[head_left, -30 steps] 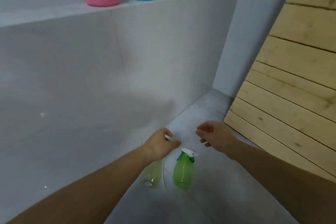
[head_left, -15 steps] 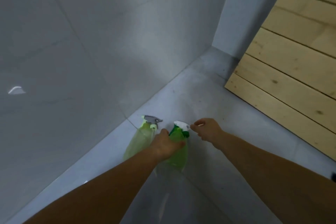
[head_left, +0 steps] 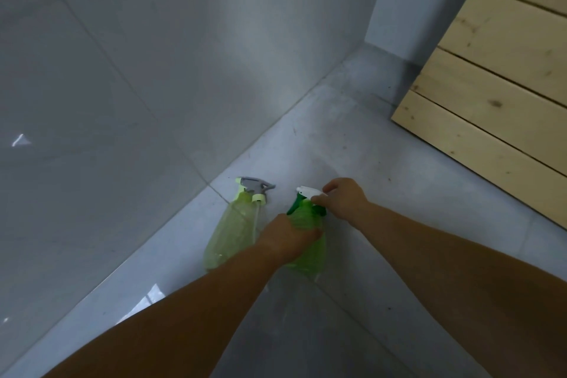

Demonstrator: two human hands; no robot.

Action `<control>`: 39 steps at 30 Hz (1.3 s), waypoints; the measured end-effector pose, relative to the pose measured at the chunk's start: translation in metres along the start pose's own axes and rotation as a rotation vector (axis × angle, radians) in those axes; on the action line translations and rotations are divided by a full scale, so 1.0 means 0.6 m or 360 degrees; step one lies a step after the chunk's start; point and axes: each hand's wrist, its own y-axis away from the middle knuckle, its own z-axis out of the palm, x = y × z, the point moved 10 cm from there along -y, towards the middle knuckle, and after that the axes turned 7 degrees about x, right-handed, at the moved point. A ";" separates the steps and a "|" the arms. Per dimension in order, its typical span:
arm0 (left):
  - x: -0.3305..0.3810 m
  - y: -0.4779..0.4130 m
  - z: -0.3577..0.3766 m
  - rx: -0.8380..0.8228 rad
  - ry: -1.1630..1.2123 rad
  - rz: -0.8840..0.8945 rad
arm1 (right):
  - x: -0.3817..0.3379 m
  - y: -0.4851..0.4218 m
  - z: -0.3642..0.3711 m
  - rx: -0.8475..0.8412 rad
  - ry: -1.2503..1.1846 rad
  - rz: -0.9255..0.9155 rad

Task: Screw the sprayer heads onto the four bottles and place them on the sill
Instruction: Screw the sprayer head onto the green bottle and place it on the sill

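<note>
Two spray bottles stand on the grey floor near the wall. My left hand (head_left: 287, 236) grips the upper body of the bright green bottle (head_left: 308, 250). My right hand (head_left: 342, 198) pinches its white and dark green sprayer head (head_left: 306, 193) at the top. Just to the left stands a pale yellow-green bottle (head_left: 231, 235) with a grey and pale green sprayer head (head_left: 254, 186) on it, untouched. The sill is out of view.
A glossy grey tiled wall (head_left: 153, 70) rises on the left and meets the floor (head_left: 383, 163) along a diagonal line. A pale wooden plank panel (head_left: 497, 86) leans at the right. A grey pillar (head_left: 399, 3) stands in the far corner.
The view has tilted down, so the sill with the pink and blue bottles has left the frame. My left hand took hold of the green bottle and my right hand closed on its sprayer head.
</note>
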 end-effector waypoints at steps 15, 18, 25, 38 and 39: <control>-0.007 0.046 -0.010 -0.0065 0.0321 -0.0010 | 0.002 0.024 -0.045 -0.0175 -0.0387 0.0193; 0.024 0.079 -0.034 -0.0056 0.0329 0.0078 | -0.019 0.045 -0.112 -0.0120 -0.0398 0.0181; 0.136 0.213 -0.143 -0.0001 0.0391 0.0340 | -0.138 0.148 -0.321 0.0148 -0.0697 -0.0037; 0.195 0.467 -0.326 0.0186 0.0531 0.0740 | -0.347 0.465 -0.666 0.0613 -0.1388 -0.0671; 0.195 0.484 -0.337 0.0203 0.0556 0.0770 | -0.356 0.490 -0.676 0.0595 -0.1440 -0.0702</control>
